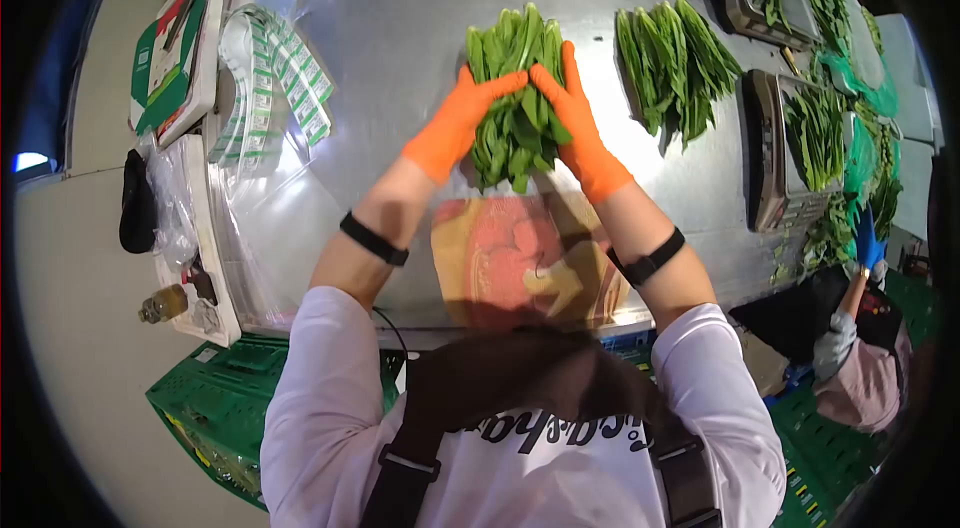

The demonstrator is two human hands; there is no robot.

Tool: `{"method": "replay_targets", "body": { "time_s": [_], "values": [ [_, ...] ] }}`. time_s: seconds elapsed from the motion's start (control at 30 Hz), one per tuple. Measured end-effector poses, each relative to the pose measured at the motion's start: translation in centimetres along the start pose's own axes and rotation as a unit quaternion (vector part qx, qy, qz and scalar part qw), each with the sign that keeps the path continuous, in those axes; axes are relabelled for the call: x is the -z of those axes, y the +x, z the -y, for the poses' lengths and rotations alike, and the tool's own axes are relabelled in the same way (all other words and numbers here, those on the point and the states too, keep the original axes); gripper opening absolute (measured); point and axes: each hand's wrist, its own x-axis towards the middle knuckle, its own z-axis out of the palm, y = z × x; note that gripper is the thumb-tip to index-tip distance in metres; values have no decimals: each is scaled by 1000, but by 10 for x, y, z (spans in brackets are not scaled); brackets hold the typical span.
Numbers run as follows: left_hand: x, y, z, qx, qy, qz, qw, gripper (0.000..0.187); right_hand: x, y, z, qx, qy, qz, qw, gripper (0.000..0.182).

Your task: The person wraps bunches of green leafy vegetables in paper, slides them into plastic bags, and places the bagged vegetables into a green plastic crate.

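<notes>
Starting at the left edge, a roll of printed labels [270,78] lies on the steel worktop [400,18], beside clear plastic bags [255,218] spread flat along its edge. Your left hand [455,123] — in an orange glove — is clamped on the left side of a bundle of green leaves [515,98] near the middle of the worktop, its fingers [500,85] pressed together over the top of the stems. Your right hand [578,123], also gloved in orange, grips the bundle's right side, fingers together and laid along the leaves. Just below the bundle lies a printed bag [520,263]. Further right, a 2nd bundle [675,68] rests apart on the worktop, then 2 scales [775,158] with greens on them — and a co-worker's blue glove [868,240] at the far right.
</notes>
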Motion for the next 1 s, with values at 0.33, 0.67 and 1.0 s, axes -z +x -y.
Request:
{"method": "replay_targets", "body": {
  "time_s": [0.33, 0.67, 1.0],
  "values": [
    [-7, -199, 242, -102, 633, -225, 734, 108, 110, -226, -99, 177, -553, 30, 814, 84],
    [73, -129, 178, -155, 407, -376, 818, 71, 138, -139, -1, 36, -373, 5, 927, 68],
    [61, -157, 144, -42, 256, -334, 906, 36, 191, -85, -17, -3, -616, -114, 779, 24]
  ]
}}
